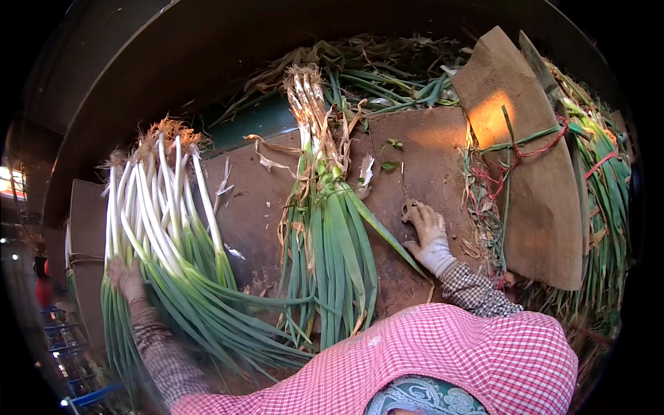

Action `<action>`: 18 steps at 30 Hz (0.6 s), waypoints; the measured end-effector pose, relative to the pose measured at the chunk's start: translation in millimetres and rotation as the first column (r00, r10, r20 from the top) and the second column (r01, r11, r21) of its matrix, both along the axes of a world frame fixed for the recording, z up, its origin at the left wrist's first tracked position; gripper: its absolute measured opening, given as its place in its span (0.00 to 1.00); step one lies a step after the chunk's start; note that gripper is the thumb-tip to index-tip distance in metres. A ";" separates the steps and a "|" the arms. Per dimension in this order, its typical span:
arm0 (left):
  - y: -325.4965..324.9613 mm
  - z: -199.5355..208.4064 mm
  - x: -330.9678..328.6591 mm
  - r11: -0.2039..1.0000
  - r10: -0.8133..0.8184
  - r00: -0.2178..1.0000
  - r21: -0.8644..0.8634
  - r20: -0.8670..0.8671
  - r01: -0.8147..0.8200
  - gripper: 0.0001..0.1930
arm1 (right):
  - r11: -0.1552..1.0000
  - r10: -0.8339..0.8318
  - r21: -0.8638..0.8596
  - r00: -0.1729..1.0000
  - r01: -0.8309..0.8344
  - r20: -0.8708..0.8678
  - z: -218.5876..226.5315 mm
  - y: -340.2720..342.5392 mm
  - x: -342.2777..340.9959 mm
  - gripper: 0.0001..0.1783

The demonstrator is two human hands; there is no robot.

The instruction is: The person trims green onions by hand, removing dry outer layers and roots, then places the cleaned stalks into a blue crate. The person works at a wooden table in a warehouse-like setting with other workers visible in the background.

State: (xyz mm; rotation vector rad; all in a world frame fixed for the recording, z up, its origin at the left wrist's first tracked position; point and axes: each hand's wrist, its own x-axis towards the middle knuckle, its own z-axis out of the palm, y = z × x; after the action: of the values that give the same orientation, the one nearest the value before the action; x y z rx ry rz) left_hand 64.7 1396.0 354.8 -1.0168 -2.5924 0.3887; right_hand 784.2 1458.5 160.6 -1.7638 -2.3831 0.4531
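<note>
At the left, a thick bunch of green onions [162,207] lies with its white stems and brown roots away from me. My left hand [126,280] rests against this bunch's outer edge, where white turns green, with its fingers stretched along the stalks. A smaller bunch of unpeeled green onions [328,207] lies in the middle, its dry brown outer leaves still on. Gloved in white, my right hand [427,235] lies on the brown board to the right of it, fingers and thumb apart. By its fingertips is a thin dark piece [403,181] that I cannot make out.
Peeled-off leaves [387,83] heap along the far edge beneath a dark curved rim. At the right, a tilted brown board [536,187] carries red and green ties, with more green onions [609,187] beyond it. Blue frames [90,395] show at the lower left.
</note>
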 end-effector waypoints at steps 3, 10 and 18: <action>88.1 -16.8 185.0 0.871 -0.476 0.600 0.440 0.643 0.220 0.38 | 0.997 -0.080 0.000 0.996 0.080 0.025 -14.9 -4.5 11.9 0.54; 178.5 -128.7 480.8 0.934 -0.158 0.716 -0.133 0.680 0.332 0.62 | 0.999 -0.042 -0.002 0.999 0.042 -0.019 -17.4 3.2 22.2 0.54; 75.6 -114.5 379.9 0.957 -0.243 -0.437 0.141 0.866 -0.253 0.26 | 0.988 -0.013 -0.152 0.991 -0.007 -0.132 25.4 17.6 48.6 0.40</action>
State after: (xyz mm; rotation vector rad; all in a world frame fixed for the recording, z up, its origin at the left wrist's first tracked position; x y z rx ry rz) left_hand 444.7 1471.5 240.3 -1.5748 -3.6568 -2.1371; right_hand 832.7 1476.0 186.1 -1.7368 -2.3086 0.7452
